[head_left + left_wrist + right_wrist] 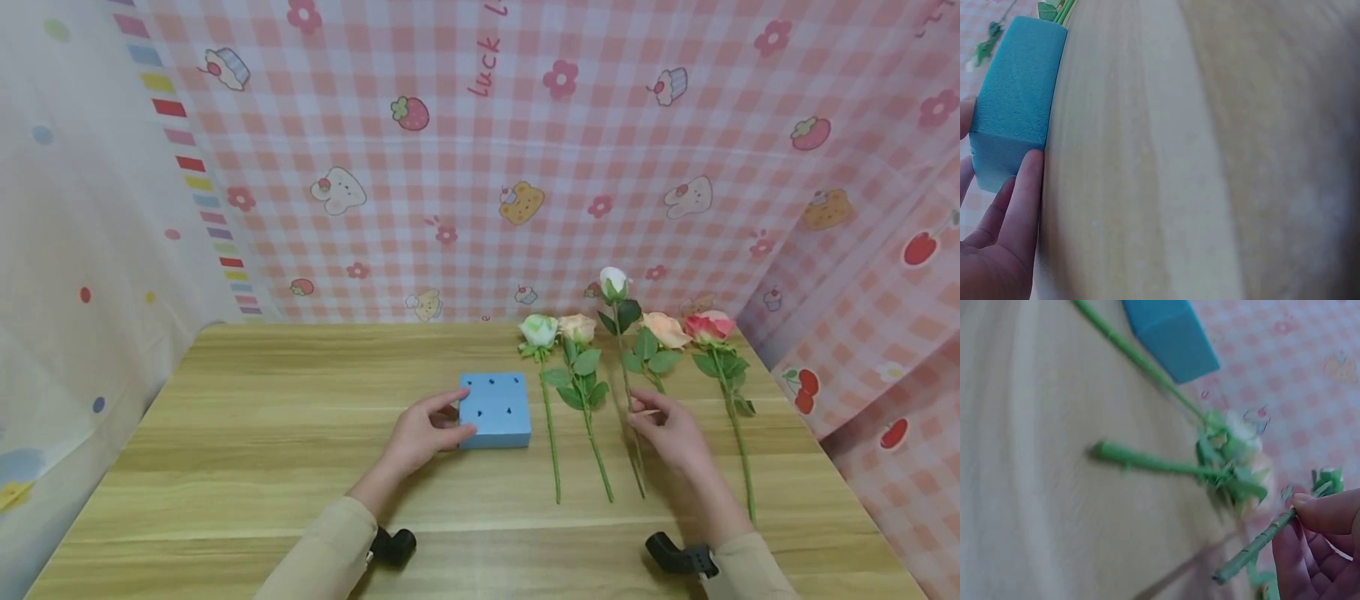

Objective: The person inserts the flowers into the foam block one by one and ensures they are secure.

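Note:
A blue foam block [493, 406] with several dark holes in its top lies on the table. My left hand [423, 432] holds it by the left end, thumb at the front corner and a finger at the back one. In the left wrist view, fingertips press the end of the block [1019, 81]. My right hand [671, 429] pinches the green stem of a white rose [613, 284] between thumb and fingers. This flower stands above the others in the head view, its bloom up and its stem [1254, 547] slanting in the right wrist view.
Left of the right hand lie a pale green-white rose [538, 331] and a cream rose [577, 328]. A peach rose [663, 330] and a pink-red rose [709, 327] lie to the right. Behind the wooden table [247, 417] hangs a checked curtain [465, 167].

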Demonstrator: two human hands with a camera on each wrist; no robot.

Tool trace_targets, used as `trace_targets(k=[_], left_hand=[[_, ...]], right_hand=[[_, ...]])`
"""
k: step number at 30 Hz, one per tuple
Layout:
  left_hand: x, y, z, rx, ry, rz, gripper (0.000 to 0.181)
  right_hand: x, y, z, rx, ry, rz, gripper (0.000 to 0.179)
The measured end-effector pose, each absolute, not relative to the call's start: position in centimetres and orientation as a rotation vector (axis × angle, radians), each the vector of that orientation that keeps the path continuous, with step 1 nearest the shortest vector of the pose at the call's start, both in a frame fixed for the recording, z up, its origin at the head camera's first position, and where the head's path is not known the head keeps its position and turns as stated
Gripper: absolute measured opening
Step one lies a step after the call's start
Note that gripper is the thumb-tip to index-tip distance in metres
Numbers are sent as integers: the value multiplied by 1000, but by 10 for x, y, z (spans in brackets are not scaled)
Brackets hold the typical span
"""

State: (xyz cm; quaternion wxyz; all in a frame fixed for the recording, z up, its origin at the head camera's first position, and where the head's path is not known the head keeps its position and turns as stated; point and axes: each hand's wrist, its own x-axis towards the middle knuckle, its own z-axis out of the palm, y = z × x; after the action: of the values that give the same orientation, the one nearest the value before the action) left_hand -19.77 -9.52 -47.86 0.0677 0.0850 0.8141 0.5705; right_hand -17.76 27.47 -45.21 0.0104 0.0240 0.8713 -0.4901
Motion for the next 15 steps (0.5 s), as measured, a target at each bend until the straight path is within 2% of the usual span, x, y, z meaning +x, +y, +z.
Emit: trace_targets(k=[9, 15], left_hand=[[-198, -95, -479, 259, 2451, 1730, 57], [-197, -94, -479, 250, 2433, 1745, 57]], right_hand=[[-192, 238, -436, -141, 2691, -1714, 38], [-198, 206, -426, -188, 2596, -1853, 33]])
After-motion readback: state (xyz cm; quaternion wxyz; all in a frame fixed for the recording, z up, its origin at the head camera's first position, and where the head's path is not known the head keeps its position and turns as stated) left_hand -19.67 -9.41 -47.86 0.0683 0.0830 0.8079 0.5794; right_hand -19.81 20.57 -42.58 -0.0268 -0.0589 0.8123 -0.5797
